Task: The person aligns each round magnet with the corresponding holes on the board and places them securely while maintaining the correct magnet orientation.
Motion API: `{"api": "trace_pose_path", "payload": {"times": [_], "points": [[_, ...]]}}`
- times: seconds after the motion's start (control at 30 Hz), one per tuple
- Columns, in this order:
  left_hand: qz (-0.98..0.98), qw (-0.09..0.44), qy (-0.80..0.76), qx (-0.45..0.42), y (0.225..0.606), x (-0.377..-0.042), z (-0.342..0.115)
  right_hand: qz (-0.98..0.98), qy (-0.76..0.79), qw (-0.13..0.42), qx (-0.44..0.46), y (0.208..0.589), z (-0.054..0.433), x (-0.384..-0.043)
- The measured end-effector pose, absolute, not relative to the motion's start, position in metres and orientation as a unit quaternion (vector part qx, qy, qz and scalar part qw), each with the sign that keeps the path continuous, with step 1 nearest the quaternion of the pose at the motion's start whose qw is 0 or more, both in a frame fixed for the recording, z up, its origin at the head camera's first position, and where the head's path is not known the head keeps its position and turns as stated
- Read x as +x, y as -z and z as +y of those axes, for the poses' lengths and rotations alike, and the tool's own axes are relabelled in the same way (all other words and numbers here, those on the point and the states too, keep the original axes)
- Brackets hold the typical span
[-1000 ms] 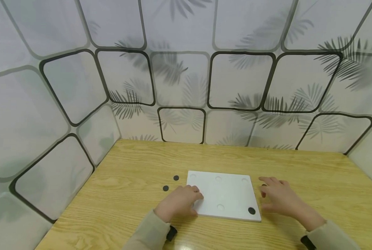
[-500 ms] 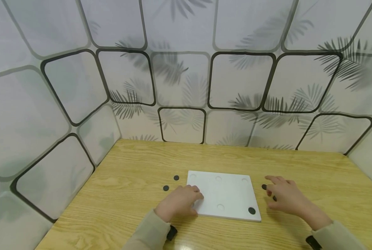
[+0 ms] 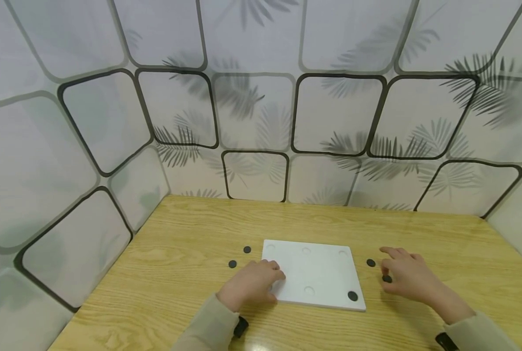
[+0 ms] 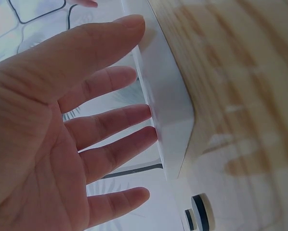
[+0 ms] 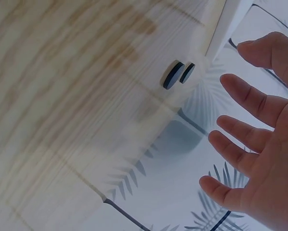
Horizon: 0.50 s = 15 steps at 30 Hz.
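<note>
A thin white board [image 3: 322, 275] with shallow round recesses lies flat on the table. One black disc [image 3: 352, 296] sits at its near right corner. My left hand [image 3: 253, 284] rests at the board's left side, its fingertips against it in the left wrist view and its thumb [image 4: 129, 28] by the edge. To the right of the board my right hand [image 3: 408, 275] hovers with spread fingers, holding nothing. Close to it on the table are a black disc [image 3: 371, 263] and a second disc [image 3: 387, 279], partly behind its fingers.
Left of the board, a black disc [image 3: 247, 249] and another disc [image 3: 232, 264] lie on the wooden table [image 3: 190, 229]. Patterned cloth walls [image 3: 252, 117] rise behind the table and on its left side.
My right hand has moved to the right, away from the board, uncovering the two black discs there. My left hand, the board and the discs have stayed in place.
</note>
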<state>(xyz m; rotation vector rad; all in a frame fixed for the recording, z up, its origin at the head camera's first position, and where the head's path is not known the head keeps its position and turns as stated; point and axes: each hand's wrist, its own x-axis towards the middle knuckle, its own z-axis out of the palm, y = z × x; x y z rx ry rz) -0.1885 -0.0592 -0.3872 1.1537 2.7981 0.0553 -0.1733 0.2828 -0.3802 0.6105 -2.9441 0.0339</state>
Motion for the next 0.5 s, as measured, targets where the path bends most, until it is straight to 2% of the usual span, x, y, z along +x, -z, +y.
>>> {"api": "trace_pose_path", "payload": {"times": [0.5], "points": [[0.923, 0.060, -0.019, 0.380, 0.3853, -0.1881, -0.0593, -0.979, -0.012, 0.054, 0.198, 0.3837, 0.2874, -0.1771]]}}
